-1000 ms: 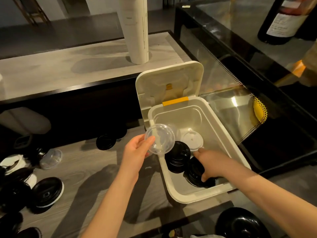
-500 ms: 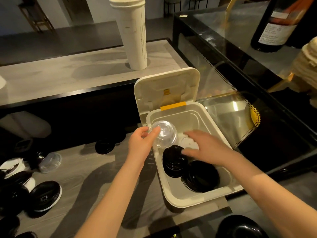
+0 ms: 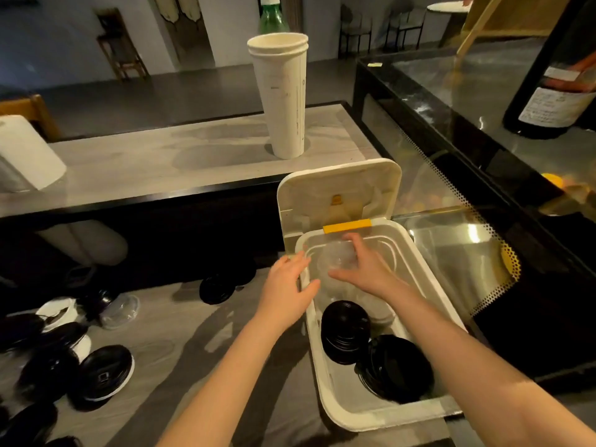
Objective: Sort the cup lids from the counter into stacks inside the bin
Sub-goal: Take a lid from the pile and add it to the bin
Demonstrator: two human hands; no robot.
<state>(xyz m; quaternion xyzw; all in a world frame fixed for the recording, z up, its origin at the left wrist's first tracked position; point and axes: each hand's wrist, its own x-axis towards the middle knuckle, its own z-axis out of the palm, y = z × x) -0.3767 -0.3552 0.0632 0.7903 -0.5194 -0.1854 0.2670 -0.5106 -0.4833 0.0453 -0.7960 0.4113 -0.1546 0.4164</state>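
A white bin [image 3: 322,382] with its hinged lid up sits on the wooden counter. It holds two stacks of black cup lids [image 3: 345,330] [image 3: 396,369]. A white lid [image 3: 382,316] shows partly beneath my right wrist. My right hand [image 3: 364,269] is over the bin's far end, thumb and fingers spanning a clear dome lid [image 3: 335,259]. My left hand [image 3: 287,285] hovers at the bin's left rim with spread fingers, holding nothing. Several black lids [image 3: 106,372] and a clear dome lid [image 3: 121,311] lie on the counter at left.
A tall stack of paper cups [image 3: 283,98] stands on the raised ledge behind the bin. A glass display case [image 3: 467,253] borders the bin's right side, with a dark bottle [image 3: 548,101] on top. One black lid [image 3: 216,288] lies by the ledge wall.
The clear dome lid passed from my left hand to my right hand and moved over the bin's far end. My left hand let go and opened. My right hand rose from the black stack.
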